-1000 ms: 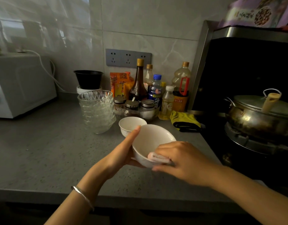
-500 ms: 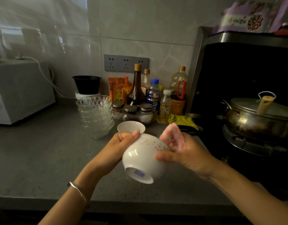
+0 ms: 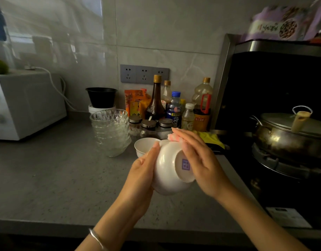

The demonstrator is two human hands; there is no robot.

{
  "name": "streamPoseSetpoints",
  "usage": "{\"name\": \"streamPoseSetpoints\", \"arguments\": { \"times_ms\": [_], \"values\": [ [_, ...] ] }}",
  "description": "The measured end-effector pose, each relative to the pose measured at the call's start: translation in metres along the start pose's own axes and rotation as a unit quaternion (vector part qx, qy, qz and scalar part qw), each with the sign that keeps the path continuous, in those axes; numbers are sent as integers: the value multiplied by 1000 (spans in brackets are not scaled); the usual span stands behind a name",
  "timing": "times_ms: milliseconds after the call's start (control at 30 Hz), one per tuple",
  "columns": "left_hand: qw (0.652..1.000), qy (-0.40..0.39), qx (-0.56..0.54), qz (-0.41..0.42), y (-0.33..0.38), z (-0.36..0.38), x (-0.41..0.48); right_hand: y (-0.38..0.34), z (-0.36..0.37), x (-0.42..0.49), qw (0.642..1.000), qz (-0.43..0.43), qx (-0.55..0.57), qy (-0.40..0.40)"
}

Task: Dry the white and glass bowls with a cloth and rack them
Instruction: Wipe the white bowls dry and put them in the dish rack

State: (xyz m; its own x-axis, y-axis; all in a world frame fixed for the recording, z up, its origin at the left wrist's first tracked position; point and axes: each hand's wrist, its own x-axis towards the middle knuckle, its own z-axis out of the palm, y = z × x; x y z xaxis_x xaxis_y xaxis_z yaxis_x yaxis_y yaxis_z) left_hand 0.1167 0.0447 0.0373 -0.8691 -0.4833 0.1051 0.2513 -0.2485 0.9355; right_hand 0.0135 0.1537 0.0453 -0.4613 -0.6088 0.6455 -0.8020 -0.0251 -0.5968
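Head view: the white bowl (image 3: 169,171) is held above the counter (image 3: 56,174), to the right of the stack of glass bowls (image 3: 110,131) and nearer the person than it. It is tipped over, so its foot ring faces up and back toward the person and its mouth points away and down. Its axis runs from the foot slanting off toward the far side.

The left hand (image 3: 141,169) cups the wall on the side facing the stack. Its thumb lies straight along the wall up to the rim, and its fingers are hidden behind the bowl. The right hand (image 3: 199,158) lies on the side away from the stack, fingers straight and pressed together. It flattens the pink-striped cloth (image 3: 174,138) against the wall near the rim. Only a corner of the cloth shows past the fingertips.

The foot and outer wall lie directly under the right palm, so I judge that hand better placed to wipe while the left turns the bowl.

A smaller white bowl (image 3: 144,144) stands on the counter just right of the stack's base, partly behind the held one. No rack is in view.

The foot carries a square blue maker's mark (image 3: 185,164), too small to read. Behind and right of the stack, a blue-labelled bottle (image 3: 174,113) bears characters too blurred to read. The print on the purple packet (image 3: 283,24) far above it is equally blurred.
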Motion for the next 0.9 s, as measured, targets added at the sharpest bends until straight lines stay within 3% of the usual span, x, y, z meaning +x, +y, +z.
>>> {"name": "streamPoseSetpoints", "arguments": {
  "times_ms": [100, 200, 367, 567, 733, 900],
  "values": [
    [997, 59, -32, 23, 1, 3, 1, -8, 12, -15, 999, -15, 13, 26],
    [990, 115, -73, 28, 1, 5, 6, -12, 31, -39, 988, -94, -112, 40],
    [989, 107, -106, -8, 0, 10, 10, -15, 33, -37, 954, -170, -243, 43],
    [983, 135, -117, 39, 5, 4, 11, -9, 25, -32, 960, -141, -233, 61],
    [989, 114, -93, 9, -1, 7, 6, -8, 30, -44, 948, -166, -268, 36],
    [988, 131, -82, 27, -8, 9, 6, 4, 18, -37, 961, -127, -242, 55]
  ]
}}
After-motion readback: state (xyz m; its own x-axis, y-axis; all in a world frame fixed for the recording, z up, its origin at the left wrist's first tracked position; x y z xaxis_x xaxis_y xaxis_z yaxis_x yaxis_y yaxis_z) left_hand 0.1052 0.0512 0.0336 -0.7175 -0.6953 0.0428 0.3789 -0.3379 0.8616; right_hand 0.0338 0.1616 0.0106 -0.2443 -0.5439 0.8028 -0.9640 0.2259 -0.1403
